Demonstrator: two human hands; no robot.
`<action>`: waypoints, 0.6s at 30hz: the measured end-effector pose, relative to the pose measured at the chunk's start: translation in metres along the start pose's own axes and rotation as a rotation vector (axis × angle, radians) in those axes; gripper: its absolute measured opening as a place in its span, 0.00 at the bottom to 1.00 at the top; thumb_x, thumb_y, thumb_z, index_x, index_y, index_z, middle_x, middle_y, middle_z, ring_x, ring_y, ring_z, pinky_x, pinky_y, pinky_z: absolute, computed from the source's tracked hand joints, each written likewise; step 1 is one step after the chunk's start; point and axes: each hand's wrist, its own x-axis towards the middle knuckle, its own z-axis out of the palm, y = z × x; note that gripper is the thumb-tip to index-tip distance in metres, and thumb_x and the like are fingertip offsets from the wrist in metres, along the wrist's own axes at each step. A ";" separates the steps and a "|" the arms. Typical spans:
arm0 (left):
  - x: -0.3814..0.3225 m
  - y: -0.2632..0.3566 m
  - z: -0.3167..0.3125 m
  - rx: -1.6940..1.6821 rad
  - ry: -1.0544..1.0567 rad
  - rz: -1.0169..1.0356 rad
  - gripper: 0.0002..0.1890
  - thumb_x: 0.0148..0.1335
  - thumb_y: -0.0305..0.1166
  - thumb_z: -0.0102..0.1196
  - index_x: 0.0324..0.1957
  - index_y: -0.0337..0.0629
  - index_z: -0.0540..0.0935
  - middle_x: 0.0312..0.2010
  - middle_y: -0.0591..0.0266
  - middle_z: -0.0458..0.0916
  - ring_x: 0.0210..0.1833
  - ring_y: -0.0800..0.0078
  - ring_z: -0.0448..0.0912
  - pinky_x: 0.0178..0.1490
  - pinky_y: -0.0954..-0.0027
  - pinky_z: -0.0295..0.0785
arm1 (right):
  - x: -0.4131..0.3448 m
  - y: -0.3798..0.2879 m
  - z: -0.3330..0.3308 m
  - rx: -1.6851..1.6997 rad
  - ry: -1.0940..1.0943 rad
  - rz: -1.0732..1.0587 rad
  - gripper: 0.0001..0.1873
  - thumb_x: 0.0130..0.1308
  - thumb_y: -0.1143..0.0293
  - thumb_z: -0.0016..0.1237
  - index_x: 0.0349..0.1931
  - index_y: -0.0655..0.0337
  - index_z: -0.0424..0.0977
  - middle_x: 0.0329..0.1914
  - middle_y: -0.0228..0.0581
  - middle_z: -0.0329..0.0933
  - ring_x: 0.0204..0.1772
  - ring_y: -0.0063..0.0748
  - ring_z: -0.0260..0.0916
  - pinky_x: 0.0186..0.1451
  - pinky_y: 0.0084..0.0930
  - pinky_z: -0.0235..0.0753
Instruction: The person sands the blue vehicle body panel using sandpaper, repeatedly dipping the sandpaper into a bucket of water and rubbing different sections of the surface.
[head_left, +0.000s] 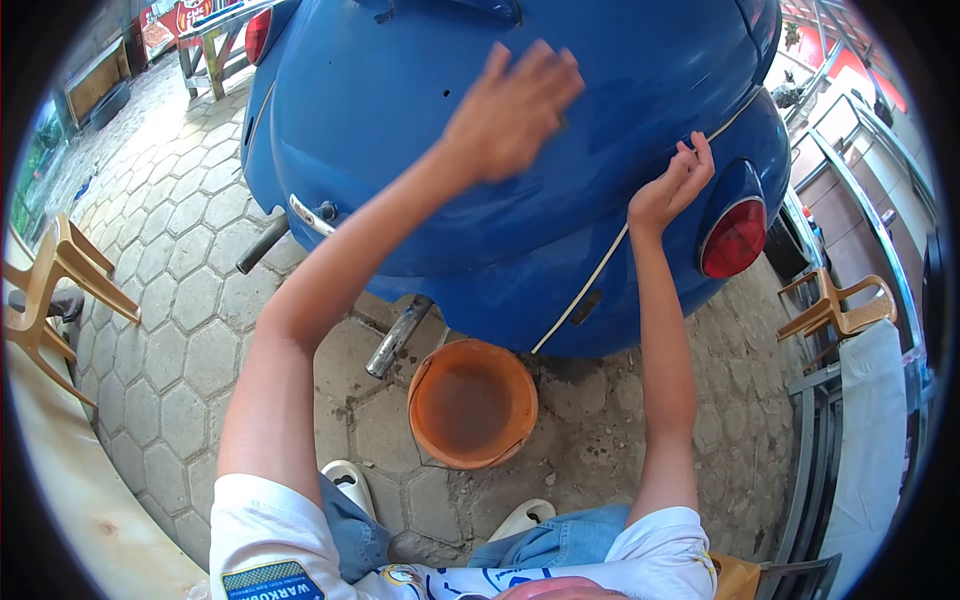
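Observation:
The rounded blue rear body of a car (360, 135) fills the view before me. My left hand (517, 112) is over its upper panel, blurred, fingers spread. A small greenish spot shows under its fingers; whether it holds something is unclear. To the right, my right hand (675, 180) is beside the seam of the rear fender, fingers bent and nothing visible in them. A pale piping strip (581, 296) runs along that seam and passes behind the hand. Below the car stands an orange bucket (472, 405) with murky liquid and a wire handle.
Two tailpipes (400, 337) (262, 244) stick out under the car. A red tail light (735, 238) sits on the right fender. Brown plastic chairs (75, 262) (847, 304) stand at both sides. Metal frames (814, 450) line the right. Hexagonal pavers (206, 360) cover the ground.

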 end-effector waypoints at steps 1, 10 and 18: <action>0.001 -0.008 -0.003 0.027 0.130 -0.103 0.30 0.79 0.37 0.45 0.79 0.38 0.66 0.83 0.57 0.60 0.87 0.60 0.52 0.85 0.37 0.43 | -0.002 -0.003 0.002 -0.026 -0.026 -0.127 0.20 0.83 0.67 0.38 0.68 0.68 0.67 0.72 0.49 0.65 0.64 0.40 0.71 0.64 0.35 0.72; -0.041 -0.003 0.026 -0.024 -0.094 0.019 0.32 0.80 0.38 0.44 0.83 0.55 0.59 0.86 0.64 0.52 0.88 0.57 0.46 0.88 0.40 0.39 | -0.002 -0.030 0.024 -0.012 -0.066 -0.205 0.21 0.82 0.66 0.42 0.68 0.68 0.68 0.73 0.51 0.64 0.64 0.40 0.70 0.64 0.36 0.69; -0.066 -0.031 -0.005 0.099 -0.244 0.059 0.32 0.83 0.47 0.34 0.84 0.55 0.57 0.87 0.61 0.49 0.89 0.55 0.43 0.88 0.40 0.33 | 0.001 -0.024 -0.002 -0.049 -0.112 -0.215 0.21 0.81 0.64 0.45 0.67 0.66 0.70 0.75 0.50 0.64 0.64 0.40 0.69 0.64 0.38 0.68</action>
